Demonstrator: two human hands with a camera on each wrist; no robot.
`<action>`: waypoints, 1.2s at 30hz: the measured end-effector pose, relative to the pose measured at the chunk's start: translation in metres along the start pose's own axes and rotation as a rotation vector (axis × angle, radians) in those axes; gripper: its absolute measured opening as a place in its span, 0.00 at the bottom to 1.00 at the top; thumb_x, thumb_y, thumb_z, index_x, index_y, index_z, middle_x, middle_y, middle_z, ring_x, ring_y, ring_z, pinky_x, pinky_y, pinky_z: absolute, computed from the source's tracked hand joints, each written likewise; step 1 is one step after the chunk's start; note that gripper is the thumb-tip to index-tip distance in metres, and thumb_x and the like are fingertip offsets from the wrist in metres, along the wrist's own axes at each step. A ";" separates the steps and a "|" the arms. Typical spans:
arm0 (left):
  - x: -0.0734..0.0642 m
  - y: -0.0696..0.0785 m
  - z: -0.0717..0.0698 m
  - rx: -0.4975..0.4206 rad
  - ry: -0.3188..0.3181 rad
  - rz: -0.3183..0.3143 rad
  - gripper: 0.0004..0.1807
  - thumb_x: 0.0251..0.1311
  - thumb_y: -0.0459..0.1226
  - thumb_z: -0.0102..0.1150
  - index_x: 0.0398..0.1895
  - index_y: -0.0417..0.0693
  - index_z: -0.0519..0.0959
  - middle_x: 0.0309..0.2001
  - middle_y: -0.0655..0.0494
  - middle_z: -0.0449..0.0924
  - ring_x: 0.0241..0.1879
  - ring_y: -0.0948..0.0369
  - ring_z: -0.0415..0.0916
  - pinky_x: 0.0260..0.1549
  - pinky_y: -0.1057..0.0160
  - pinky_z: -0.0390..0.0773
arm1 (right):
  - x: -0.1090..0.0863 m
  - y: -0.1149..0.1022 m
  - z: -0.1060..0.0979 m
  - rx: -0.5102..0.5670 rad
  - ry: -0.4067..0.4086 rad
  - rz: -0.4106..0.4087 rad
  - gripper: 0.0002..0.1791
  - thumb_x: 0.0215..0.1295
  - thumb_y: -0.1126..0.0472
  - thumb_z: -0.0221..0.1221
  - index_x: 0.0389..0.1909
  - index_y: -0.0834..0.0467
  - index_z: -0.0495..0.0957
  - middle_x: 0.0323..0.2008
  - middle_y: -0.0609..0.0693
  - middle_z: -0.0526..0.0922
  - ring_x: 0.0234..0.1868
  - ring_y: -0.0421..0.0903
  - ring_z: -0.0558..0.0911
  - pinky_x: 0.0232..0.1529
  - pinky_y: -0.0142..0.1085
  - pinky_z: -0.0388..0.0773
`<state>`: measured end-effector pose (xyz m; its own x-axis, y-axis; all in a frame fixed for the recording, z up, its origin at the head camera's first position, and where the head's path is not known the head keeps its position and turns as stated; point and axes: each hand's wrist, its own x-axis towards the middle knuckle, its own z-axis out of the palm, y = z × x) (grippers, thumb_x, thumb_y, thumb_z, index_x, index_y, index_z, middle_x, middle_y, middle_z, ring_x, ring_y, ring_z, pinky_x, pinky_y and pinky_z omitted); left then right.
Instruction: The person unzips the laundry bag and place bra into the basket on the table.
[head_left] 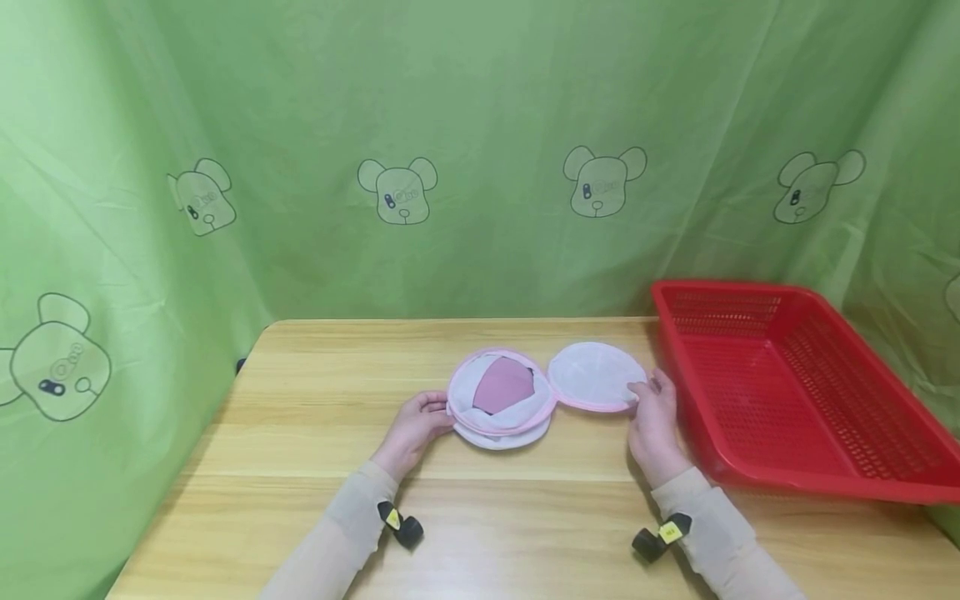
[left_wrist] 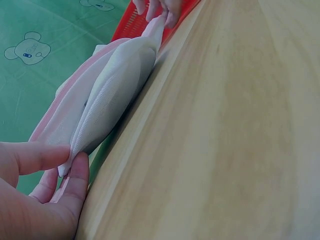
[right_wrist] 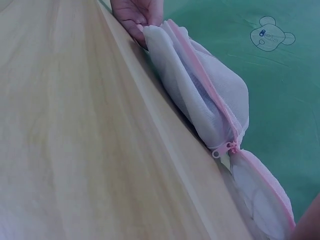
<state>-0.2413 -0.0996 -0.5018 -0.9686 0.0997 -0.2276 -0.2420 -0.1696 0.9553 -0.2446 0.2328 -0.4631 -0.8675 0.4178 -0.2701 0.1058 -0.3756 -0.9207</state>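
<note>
A round white mesh laundry bag (head_left: 517,419) with pink zip edging lies opened on the table. Inside it shows a pink cloth-like piece (head_left: 502,385), partly covered by white mesh. The bag's round lid (head_left: 592,375) is folded out to the right. My left hand (head_left: 412,429) pinches the bag's left edge between thumb and fingers, seen close up in the left wrist view on the white mesh (left_wrist: 117,80). At the lid's right edge, my right hand (head_left: 654,429) grips the rim with the thumb on top. A pink zip pull (right_wrist: 223,150) hangs at the hinge.
A red perforated plastic basket (head_left: 757,400) stands at the right of the wooden table (head_left: 322,367), close beside my right hand. Green curtains (head_left: 495,258) with bear-head prints hang behind the table and along both sides.
</note>
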 end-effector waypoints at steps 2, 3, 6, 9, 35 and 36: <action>0.000 0.000 0.000 -0.003 0.002 -0.005 0.25 0.51 0.20 0.57 0.57 0.29 0.69 0.47 0.43 0.78 0.40 0.61 0.78 0.45 0.66 0.82 | -0.001 0.000 0.000 -0.016 -0.001 -0.014 0.38 0.69 0.68 0.44 0.77 0.53 0.39 0.78 0.50 0.37 0.77 0.43 0.42 0.77 0.35 0.46; 0.000 0.000 0.000 0.000 0.000 0.000 0.26 0.52 0.20 0.57 0.57 0.29 0.69 0.48 0.43 0.78 0.40 0.61 0.78 0.45 0.65 0.82 | -0.002 0.000 0.001 -0.021 -0.003 -0.021 0.38 0.70 0.68 0.44 0.77 0.53 0.39 0.78 0.50 0.36 0.77 0.43 0.41 0.78 0.36 0.46; 0.000 0.000 0.000 -0.003 0.002 -0.003 0.25 0.51 0.20 0.58 0.56 0.29 0.69 0.47 0.43 0.78 0.40 0.61 0.78 0.45 0.65 0.82 | -0.002 0.001 0.001 -0.043 -0.011 -0.034 0.37 0.70 0.67 0.44 0.77 0.53 0.41 0.79 0.50 0.36 0.78 0.44 0.40 0.77 0.38 0.48; 0.000 0.000 0.000 0.006 0.000 0.001 0.25 0.52 0.20 0.57 0.56 0.29 0.69 0.48 0.42 0.78 0.40 0.61 0.78 0.45 0.65 0.82 | -0.002 0.001 0.001 -0.068 -0.017 -0.048 0.36 0.70 0.67 0.43 0.76 0.53 0.43 0.79 0.48 0.38 0.78 0.45 0.43 0.77 0.38 0.52; 0.001 0.000 -0.001 -0.004 -0.004 -0.009 0.25 0.52 0.19 0.57 0.57 0.29 0.69 0.48 0.42 0.77 0.40 0.61 0.79 0.46 0.65 0.83 | -0.013 -0.002 0.006 -0.246 -0.061 -0.208 0.34 0.70 0.66 0.45 0.75 0.53 0.47 0.78 0.48 0.47 0.79 0.45 0.43 0.79 0.41 0.43; 0.001 0.000 -0.001 -0.003 -0.005 -0.006 0.25 0.52 0.19 0.56 0.57 0.29 0.69 0.48 0.42 0.77 0.40 0.61 0.78 0.46 0.65 0.83 | -0.013 -0.003 0.007 -0.252 -0.067 -0.216 0.34 0.70 0.67 0.45 0.75 0.53 0.47 0.78 0.48 0.48 0.79 0.46 0.43 0.79 0.42 0.43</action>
<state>-0.2419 -0.1002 -0.5021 -0.9669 0.1053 -0.2322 -0.2477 -0.1720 0.9535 -0.2366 0.2225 -0.4550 -0.9119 0.4074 -0.0496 0.0255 -0.0645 -0.9976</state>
